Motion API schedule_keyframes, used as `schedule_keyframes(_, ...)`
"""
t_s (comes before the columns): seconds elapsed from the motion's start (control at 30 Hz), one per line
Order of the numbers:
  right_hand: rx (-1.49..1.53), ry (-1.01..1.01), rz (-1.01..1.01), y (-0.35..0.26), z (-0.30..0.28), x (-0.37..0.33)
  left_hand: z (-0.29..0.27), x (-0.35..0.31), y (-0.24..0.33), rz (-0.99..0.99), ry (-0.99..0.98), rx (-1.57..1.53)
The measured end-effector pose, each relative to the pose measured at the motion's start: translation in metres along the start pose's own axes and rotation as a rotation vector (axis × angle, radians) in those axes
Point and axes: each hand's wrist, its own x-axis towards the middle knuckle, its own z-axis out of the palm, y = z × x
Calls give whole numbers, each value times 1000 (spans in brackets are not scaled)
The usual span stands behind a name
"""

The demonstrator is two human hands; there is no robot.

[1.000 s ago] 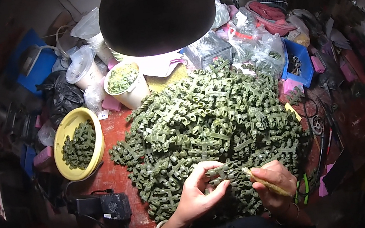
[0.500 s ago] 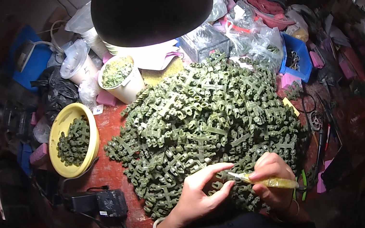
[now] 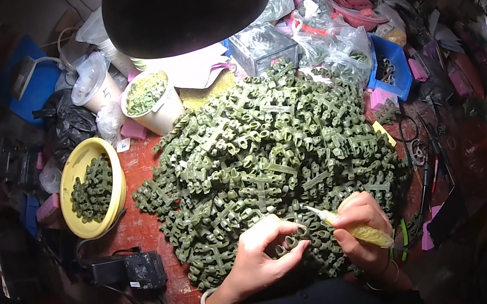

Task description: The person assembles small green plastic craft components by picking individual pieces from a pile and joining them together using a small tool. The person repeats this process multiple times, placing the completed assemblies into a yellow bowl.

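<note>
A large heap of green moulded parts, many with ring-shaped hollow ends, covers the middle of the table. My left hand pinches one such green part between thumb and fingers, its open rings turned toward the right. In my right hand is a soft yellow squeeze tube with a thin pale nozzle. The fingers wrap its upper end, and the nozzle tip points up and left, a little apart from the green part. Some fingers of both hands are hidden from view.
A yellow bowl with green parts stands on the left, above a black box-shaped device. Behind the heap are a white bucket, a clear box and a blue bin. A dark lamp head hangs overhead.
The nozzle has drawn back from the green part, and the tube has tilted more steeply. My left hand has turned the part so its rings show. The whole view has shifted slightly.
</note>
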Motion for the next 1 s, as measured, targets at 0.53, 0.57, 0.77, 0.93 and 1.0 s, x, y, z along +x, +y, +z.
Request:
schedule_keyframes(0.53,320,-18,261,3,0,-5,-1,-1,-6,59,16,1)
schedule_keyframes(0.57,334,-9,235,5,1,-5,-2,0,-5,63,17,15)
schedule_keyframes(0.77,141,-73,135,-1,-4,-1,-1,1,0,71,32,93)
schedule_keyframes(0.93,49,29,-44,-2,0,-3,-1,0,0,90,61,137)
schedule_keyframes(1.0,82,-102,20,-5,-1,-1,-1,-1,-1,75,56,146)
